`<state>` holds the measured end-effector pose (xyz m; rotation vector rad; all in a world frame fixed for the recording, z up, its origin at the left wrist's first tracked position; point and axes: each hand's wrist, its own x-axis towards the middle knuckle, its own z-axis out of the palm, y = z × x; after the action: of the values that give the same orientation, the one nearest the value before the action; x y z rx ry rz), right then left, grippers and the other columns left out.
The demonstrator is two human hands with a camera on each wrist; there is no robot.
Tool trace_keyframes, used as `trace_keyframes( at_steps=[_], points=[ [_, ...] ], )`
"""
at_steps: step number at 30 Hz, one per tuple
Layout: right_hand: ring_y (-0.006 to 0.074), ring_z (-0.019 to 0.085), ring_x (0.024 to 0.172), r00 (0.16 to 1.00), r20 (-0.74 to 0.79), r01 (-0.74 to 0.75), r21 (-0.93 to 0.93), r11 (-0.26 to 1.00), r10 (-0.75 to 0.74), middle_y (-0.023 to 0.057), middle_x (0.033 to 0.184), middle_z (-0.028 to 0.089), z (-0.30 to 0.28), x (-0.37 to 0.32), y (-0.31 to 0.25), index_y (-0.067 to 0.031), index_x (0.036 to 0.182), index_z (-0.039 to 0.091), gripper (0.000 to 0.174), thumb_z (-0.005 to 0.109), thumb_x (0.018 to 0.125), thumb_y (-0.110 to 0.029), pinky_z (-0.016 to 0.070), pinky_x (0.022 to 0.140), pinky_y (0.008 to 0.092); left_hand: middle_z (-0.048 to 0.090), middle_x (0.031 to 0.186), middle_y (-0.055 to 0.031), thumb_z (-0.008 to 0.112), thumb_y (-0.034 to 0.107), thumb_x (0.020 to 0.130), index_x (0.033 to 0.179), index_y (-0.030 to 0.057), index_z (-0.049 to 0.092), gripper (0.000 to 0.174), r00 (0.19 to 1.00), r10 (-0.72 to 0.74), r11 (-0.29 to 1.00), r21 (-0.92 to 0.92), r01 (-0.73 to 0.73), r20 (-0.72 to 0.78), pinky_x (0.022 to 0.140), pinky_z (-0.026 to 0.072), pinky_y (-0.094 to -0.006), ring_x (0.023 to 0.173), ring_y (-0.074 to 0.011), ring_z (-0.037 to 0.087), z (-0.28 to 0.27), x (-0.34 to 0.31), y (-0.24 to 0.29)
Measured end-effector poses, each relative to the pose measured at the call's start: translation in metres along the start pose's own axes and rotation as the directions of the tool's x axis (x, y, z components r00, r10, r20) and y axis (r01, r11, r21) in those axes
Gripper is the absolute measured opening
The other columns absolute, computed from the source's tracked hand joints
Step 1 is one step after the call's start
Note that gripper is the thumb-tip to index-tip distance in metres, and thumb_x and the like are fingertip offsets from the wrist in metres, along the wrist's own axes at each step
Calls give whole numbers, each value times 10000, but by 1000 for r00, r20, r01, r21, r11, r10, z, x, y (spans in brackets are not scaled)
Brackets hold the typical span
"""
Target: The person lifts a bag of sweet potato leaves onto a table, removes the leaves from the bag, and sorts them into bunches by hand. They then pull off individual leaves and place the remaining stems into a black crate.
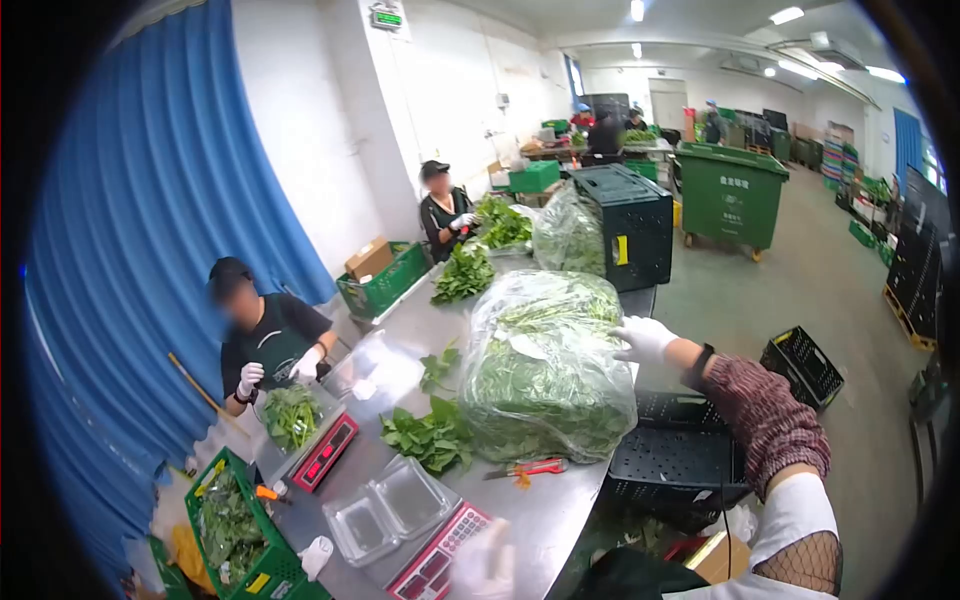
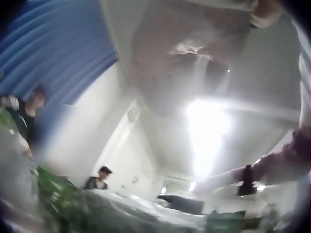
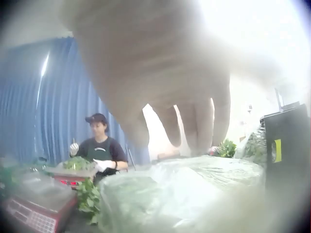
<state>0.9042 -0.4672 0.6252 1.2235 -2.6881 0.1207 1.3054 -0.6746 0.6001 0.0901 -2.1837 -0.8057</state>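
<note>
Big clear bag of greens (image 1: 545, 375) is sitting mid-table, my left hand (image 1: 483, 563) is blurring near left of it, my right hand (image 1: 647, 340) is lining up with its right edge.

Left to right: green crate (image 1: 285, 572) is holding leaves at near left; a person (image 1: 268, 335) is facing me behind a far scale (image 1: 325, 452) that's carrying greens; open clear tub (image 1: 390, 510) and loose leafy bunch (image 1: 430, 435) are lying next; near scale (image 1: 440, 555) is sitting beside my left hand, fingers smearing, can't tell apart or together; red-handled tool (image 1: 540, 467) is lying on the steel table (image 1: 545, 515) just near of the bag; right fingers are extending straight, gaps showing, can't tell if touching plastic; black crate (image 1: 670, 460) is sitting far right.
</note>
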Motion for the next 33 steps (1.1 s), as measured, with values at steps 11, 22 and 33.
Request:
trace_keyframes(
  at_steps=[11,22,33],
  points=[
    [340,539,937,922,-67,388,171,906,-382,171,967,555,157,170,60,-45,1014,588,337,580,771,-278,439,781,430,626,991,-95,552,20,765,1035,50,604,276,996,-89,991,103,87,19,844,437,-357,941,-273,576,152,140,-44],
    [324,414,1155,853,-461,411,302,860,-245,145,1139,514,123,159,93,-46,1050,551,459,630,746,-380,312,971,439,403,1285,-204,633,179,710,1305,-10,314,702,945,-97,865,496,-74,311,997,300,-415,1193,-333,376,306,257,-109],
    [269,536,929,686,-708,603,426,675,-165,85,923,580,124,183,96,-88,919,581,153,547,824,-204,403,837,376,441,1245,-229,631,177,718,1290,-18,360,663,913,-25,978,199,-62,407,983,340,-389,1160,-353,421,310,301,-114]
  ],
)
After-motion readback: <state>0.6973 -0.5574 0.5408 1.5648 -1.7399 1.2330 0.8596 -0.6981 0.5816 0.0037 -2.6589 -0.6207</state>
